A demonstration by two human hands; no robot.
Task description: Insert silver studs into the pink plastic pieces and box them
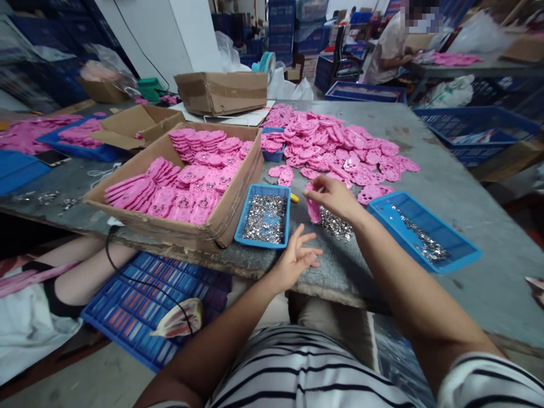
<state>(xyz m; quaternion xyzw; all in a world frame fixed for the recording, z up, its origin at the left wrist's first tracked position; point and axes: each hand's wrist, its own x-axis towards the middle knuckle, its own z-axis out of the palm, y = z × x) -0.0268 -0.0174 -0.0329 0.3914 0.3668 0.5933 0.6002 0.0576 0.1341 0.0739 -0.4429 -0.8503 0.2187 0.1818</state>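
My right hand pinches a flat pink piece with holes, holding it on edge over the grey table. Just below that hand lies a loose heap of small shiny metal parts. With fingers spread and nothing in them, my left hand hovers near the table's front edge. To its upper left stands a small blue tray with many of the same metal parts. Another blue tray, partly filled with metal parts, sits beyond my right forearm. A large pile of pink pieces spreads behind my hands.
A cardboard box of stacked pink pieces stands left of the small tray. Behind it are an open carton and another box. A yellow-handled tool lies by the tray. Another person sits at a far table.
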